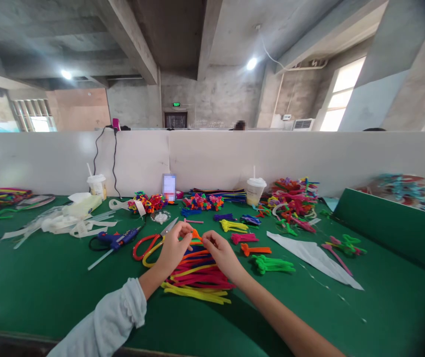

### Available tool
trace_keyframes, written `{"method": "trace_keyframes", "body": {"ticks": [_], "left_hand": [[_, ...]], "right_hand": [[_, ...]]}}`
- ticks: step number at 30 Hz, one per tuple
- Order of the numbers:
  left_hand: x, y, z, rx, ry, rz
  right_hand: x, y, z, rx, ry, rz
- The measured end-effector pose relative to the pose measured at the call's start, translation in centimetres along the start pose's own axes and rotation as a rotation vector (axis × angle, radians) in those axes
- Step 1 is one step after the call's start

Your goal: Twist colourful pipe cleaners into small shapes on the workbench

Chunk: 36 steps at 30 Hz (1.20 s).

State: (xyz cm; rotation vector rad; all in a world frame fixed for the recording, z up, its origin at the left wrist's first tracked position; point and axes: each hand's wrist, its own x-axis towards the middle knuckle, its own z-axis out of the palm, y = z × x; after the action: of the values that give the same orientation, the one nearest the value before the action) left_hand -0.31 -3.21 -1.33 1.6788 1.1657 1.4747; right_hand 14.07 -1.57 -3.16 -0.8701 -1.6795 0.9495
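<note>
Between my two hands is an orange pipe cleaner [196, 234], pinched at both sides and bent near its middle. My left hand [176, 245] closes its fingertips on one side of it; my right hand [219, 248] grips the other. Below them lies a loose pile of pipe cleaners [201, 275] in pink, yellow, orange and blue. Scissors [153, 245] with red and yellow handles rest beside my left hand. To the right of my right hand, bent pipe cleaners sit in colour bundles: yellow [234, 226], pink [244, 238], orange [256, 249] and green [274, 264].
A blue glue gun [118, 239] lies at left near plastic wrappers [62, 220]. Lidded cups [256, 191] and a phone [169, 187] stand along the white partition [216, 156]. A heap of pipe-cleaner flowers [294, 201] and white paper [312, 258] are at right.
</note>
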Motion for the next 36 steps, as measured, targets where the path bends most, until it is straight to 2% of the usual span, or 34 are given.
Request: {"method": "trace_keyframes", "body": {"ticks": [4,14,17,21,24,27,32,36], "left_hand": [[0.0,-0.4,0.0,-0.009,-0.005,-0.004],[0.1,-0.6,-0.3,-0.025,0.065,-0.03],[0.1,-0.7,-0.3,0.033,0.049,-0.017],[-0.3,-0.5,-0.6,0.206,0.003,0.075],[-0.6,-0.5,-0.5,0.374,-0.034,0.139],[-0.8,-0.7,-0.3,0.564,-0.099,0.206],[-1.0,-1.1,0.0,0.746,-0.158,0.281],[-1.0,-1.3,0.0,0.773,-0.172,0.29]], "right_hand": [[-0.1,0.0,-0.3,-0.116,0.033,-0.058],[0.0,0.2,-0.9,-0.301,-0.005,-0.223],[0.1,0.3,-1.2,-0.349,0.013,-0.253],[0.9,0.1,-2.4,-0.463,-0.004,-0.299],[1.8,0.1,-4.5,-0.564,-0.03,-0.305],[2.6,0.7,-8.0,-0.694,-0.053,-0.272],[2.5,3.0,-14.4,-0.922,-0.161,-0.018],[1.6,4.2,-17.1,-0.984,-0.22,0.074]]}}
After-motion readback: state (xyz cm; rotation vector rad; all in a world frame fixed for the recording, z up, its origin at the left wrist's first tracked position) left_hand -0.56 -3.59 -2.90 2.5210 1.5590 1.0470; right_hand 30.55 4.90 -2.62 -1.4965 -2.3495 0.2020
